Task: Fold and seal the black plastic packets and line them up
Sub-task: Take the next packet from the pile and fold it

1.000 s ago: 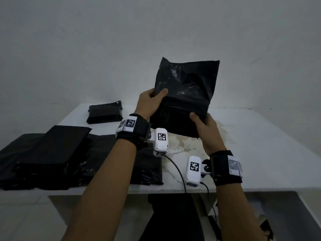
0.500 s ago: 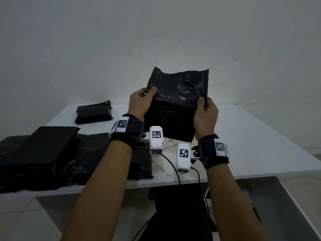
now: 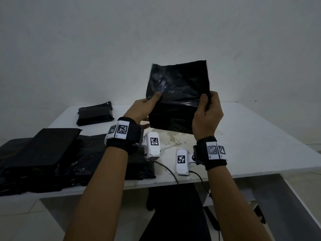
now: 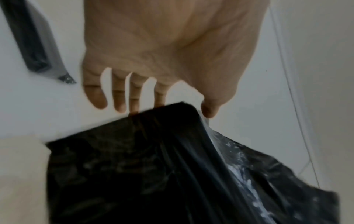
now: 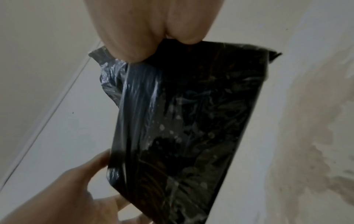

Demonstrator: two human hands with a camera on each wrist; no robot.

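I hold a black plastic packet upright above the white table, its loose flap standing up. My left hand grips its left edge, thumb on the front and fingers behind. My right hand grips the right edge, thumb at the crease. In the left wrist view the packet hangs below my left hand, whose thumb touches its top corner. In the right wrist view my right hand pinches the packet at its top. One folded packet lies at the table's far left.
A pile of loose black packets covers the table's left near side, with a flat stack on top. The table's middle shows a yellowish stain. A grey wall stands behind. A dark chair sits under the table's front edge.
My right hand slid from the packet's lower right corner up to the crease on its right edge. The packet sank a little and its flap now stands straighter.
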